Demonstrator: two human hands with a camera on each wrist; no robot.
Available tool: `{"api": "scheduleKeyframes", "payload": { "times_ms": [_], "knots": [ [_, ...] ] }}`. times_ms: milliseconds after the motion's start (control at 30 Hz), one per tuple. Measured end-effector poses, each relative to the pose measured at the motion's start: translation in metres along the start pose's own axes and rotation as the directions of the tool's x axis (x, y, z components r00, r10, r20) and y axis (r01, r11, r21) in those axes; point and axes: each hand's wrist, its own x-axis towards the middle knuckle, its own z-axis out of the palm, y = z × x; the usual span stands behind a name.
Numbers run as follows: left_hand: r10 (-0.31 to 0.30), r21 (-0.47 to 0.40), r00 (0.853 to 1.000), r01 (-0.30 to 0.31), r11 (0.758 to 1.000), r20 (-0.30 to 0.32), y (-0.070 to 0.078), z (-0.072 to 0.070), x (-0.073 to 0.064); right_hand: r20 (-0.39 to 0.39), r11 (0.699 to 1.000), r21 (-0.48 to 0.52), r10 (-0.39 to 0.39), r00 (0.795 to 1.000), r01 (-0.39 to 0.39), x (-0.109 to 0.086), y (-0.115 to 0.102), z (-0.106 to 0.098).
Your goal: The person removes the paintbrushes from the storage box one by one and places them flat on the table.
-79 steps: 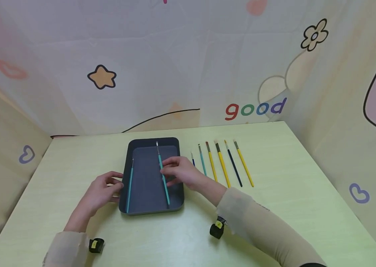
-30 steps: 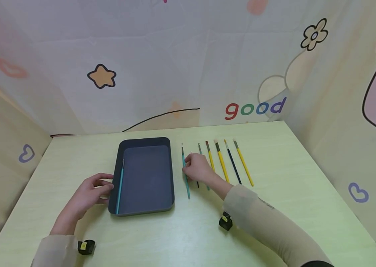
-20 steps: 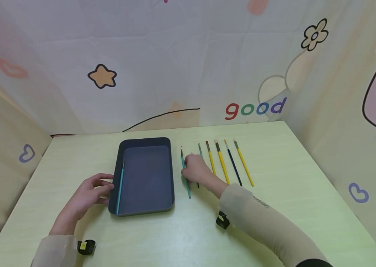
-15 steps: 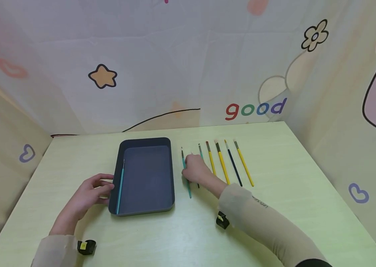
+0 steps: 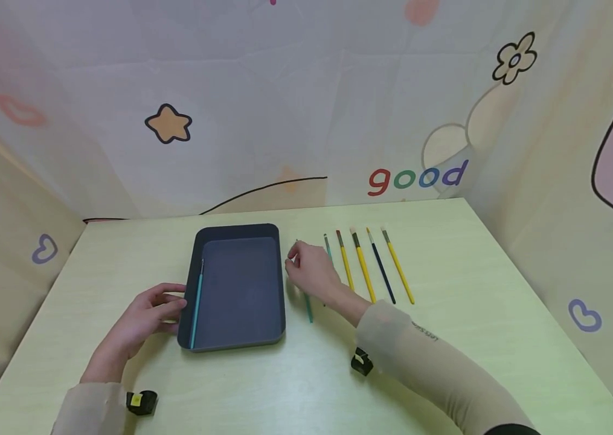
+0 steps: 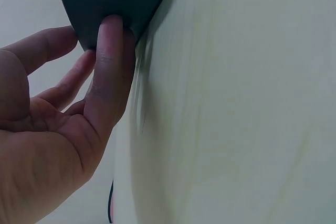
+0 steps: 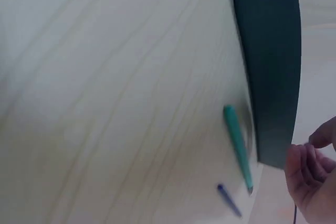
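Note:
A dark grey tray lies left of centre on the table, with a teal-handled paintbrush along its left side. My left hand rests its fingertips against the tray's left outer wall; in the left wrist view the fingers are fairly straight. Just right of the tray lies another teal paintbrush, partly covered by my right hand. The right hand hovers over it with loosely curled fingers and nothing visible in them. Beside that brush, a dark blue paintbrush shows its handle end in the right wrist view.
Right of the hand, several paintbrushes lie side by side: a teal one, a red-brown-tipped yellow one, a thicker yellow one, a dark one and another yellow one. A printed curtain borders the table's back.
The tray has slid left with my left hand on it. My right hand moved a teal paintbrush from over the tray to the table beside it, let go and rose slightly leftward.

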Motion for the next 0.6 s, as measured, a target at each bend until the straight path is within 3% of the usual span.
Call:
{"api": "scheduleKeyframes", "payload": {
  "times_ms": [100,167,233,333,400,600],
  "knots": [
    [0.000,-0.005,1.000,0.000,1.000,0.003,0.000,-0.001,0.000,-0.004,0.992,0.102,-0.081,0.997,0.081,-0.001,-0.012,0.004],
    [0.000,-0.006,1.000,0.000,1.000,0.007,-0.001,-0.001,0.000,0.037,0.981,0.171,-0.096,0.995,0.089,-0.002,-0.020,0.007],
    [0.002,-0.008,1.000,-0.002,1.000,0.009,-0.001,-0.001,-0.001,0.109,0.971,0.232,-0.088,0.990,0.061,-0.003,-0.029,0.011],
    [0.005,-0.009,1.000,-0.005,1.000,0.015,-0.002,-0.002,-0.001,0.239,0.939,0.339,-0.034,0.971,-0.051,-0.004,-0.039,0.020],
    [0.002,-0.010,1.000,-0.002,1.000,0.018,-0.002,-0.002,-0.001,0.318,0.888,0.431,0.020,0.948,-0.163,-0.004,-0.045,0.029],
    [-0.017,-0.014,0.999,0.018,1.000,0.038,-0.001,-0.002,-0.001,0.448,0.653,0.633,0.131,0.885,-0.417,0.000,-0.058,0.057]
  ]
}}
